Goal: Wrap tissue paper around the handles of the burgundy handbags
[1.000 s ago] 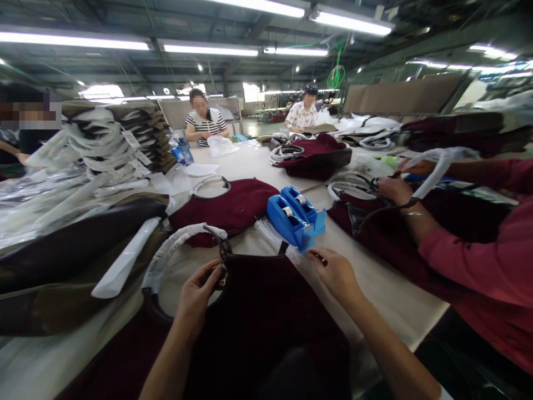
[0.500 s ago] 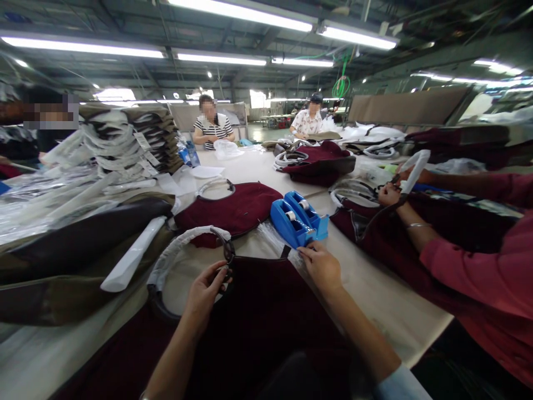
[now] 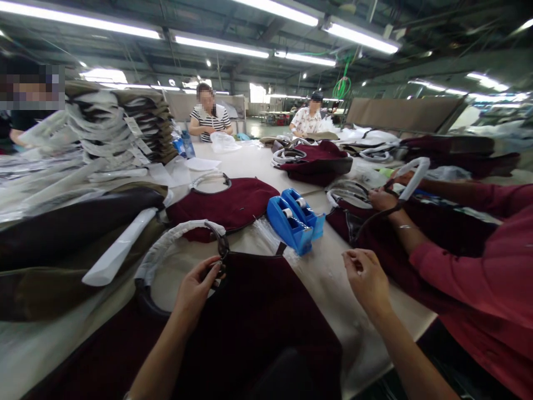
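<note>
A dark maroon handbag (image 3: 266,311) lies in front of me. Its curved handle (image 3: 160,244) is wrapped in white padding. My left hand (image 3: 197,289) pinches the dark metal fitting at the lower end of that handle, where it meets the bag. My right hand (image 3: 368,278) is above the table, right of the bag, with thumb and fingertips pressed together; anything between them is too small to make out. A blue tape dispenser (image 3: 291,219) with two rolls stands beyond the bag, between my hands, touched by neither.
Another maroon bag (image 3: 229,203) lies behind mine. Olive bags (image 3: 79,244) and a white padding tube (image 3: 120,244) are at left, near a stack of wrapped bags (image 3: 145,122). A co-worker's red sleeve (image 3: 466,266) reaches in at right; other people work across the table.
My right hand has moved right, away from the tape dispenser. My left hand keeps its hold on the handle fitting. The view has shifted slightly.
</note>
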A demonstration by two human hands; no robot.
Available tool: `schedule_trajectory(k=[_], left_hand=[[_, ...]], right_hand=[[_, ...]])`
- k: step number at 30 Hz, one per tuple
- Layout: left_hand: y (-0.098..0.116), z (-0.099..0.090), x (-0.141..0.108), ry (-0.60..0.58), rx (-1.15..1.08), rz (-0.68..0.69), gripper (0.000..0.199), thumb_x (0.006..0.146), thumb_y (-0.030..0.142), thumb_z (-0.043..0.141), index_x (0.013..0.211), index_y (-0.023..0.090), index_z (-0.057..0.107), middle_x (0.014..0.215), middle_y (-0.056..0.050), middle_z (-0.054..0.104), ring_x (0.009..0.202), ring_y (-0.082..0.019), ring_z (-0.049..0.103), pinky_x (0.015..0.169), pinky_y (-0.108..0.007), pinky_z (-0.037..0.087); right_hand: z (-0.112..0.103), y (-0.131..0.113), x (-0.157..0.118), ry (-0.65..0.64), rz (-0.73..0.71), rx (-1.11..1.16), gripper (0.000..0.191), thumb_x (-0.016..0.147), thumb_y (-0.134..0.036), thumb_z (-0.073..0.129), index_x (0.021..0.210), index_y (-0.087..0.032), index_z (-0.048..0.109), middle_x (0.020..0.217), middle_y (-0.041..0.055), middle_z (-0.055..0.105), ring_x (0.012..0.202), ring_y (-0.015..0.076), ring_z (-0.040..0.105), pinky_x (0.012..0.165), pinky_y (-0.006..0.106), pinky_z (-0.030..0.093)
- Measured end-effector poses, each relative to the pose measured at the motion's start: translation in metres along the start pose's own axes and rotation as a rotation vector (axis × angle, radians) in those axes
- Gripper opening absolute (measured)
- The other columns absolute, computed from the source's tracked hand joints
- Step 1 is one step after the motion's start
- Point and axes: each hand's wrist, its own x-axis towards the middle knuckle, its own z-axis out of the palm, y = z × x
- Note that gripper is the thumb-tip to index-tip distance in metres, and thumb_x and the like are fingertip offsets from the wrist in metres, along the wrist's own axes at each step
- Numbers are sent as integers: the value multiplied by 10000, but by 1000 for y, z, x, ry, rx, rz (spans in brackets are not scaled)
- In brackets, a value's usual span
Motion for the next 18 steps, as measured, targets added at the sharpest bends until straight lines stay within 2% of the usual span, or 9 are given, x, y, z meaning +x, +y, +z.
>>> schedule_trajectory(k=[4,8,13,15,18], left_hand=[[2,1,-1,-12,13,-19,585,667,536,742,1092,139,675,851,-68,724,753,-174,647,593,-221,463],[5,1,-2,-2,24,-22,581,651,537,754,1079,150,684,834,-60,730,743,-167,648,598,-218,474],[3,1,-1,-7,5,-41,590,642,540,761,1080,154,681,857,-67,735,771,-183,665,602,-222,484],[1,0,0,-12,9,-41,585,652,536,756,1090,156,675,885,-69,733,788,-186,664,618,-229,488],[-1,0,0,-12,15,-33,575,666,530,747,1094,154,672,903,-73,730,802,-191,661,626,-238,486]], right_hand=[[-13,38,-4,-74,30,-144,290,861,-396,497,916,-180,682,960,84,645,676,172,633,648,310,499],[-16,49,-11,-132,-6,-169,316,866,-395,490,984,-191,701,987,81,665,668,171,634,652,315,494],[-14,21,-7,-65,-46,-204,345,873,-365,506,1130,-218,682,1076,73,664,691,166,638,614,289,474],[-7,3,-3,-122,-129,-123,330,897,-368,485,1095,-219,703,1067,75,670,732,169,644,650,281,481],[11,-22,4,-290,-218,-30,287,899,-348,502,1041,-233,724,1038,61,687,761,170,652,711,276,487]])
